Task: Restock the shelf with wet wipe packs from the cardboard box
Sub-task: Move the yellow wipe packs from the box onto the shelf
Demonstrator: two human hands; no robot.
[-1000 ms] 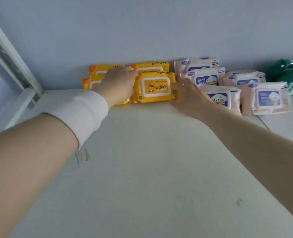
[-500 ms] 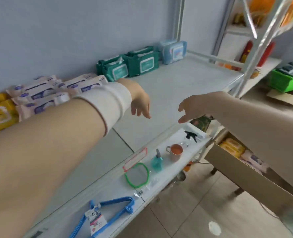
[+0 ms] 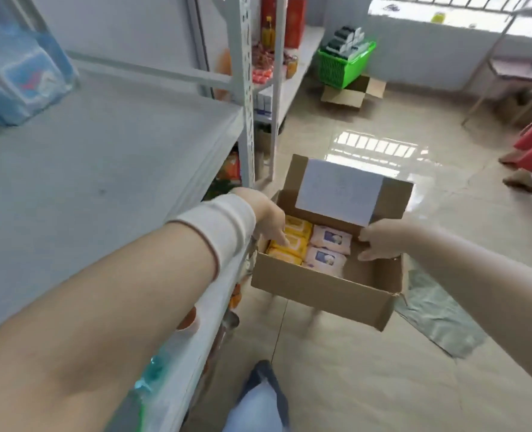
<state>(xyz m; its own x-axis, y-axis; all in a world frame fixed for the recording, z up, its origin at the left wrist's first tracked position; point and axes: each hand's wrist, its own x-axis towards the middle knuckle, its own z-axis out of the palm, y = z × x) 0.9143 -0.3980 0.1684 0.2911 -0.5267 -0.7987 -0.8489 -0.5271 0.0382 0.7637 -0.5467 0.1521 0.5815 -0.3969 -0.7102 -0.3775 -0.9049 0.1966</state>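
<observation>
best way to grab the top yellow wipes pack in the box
Take the yellow pack from above, across its short sides. It lies flat, hemmed in by the cardboard box wall and the pink packs. The left hand is right over it.

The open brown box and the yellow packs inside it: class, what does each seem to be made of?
The open brown box looks like matte corrugated cardboard: dull tan walls and folded flaps. The yellow packs seem to be soft plastic film, judging by printed faces and pillowy edges; blur hides any sheen.
</observation>
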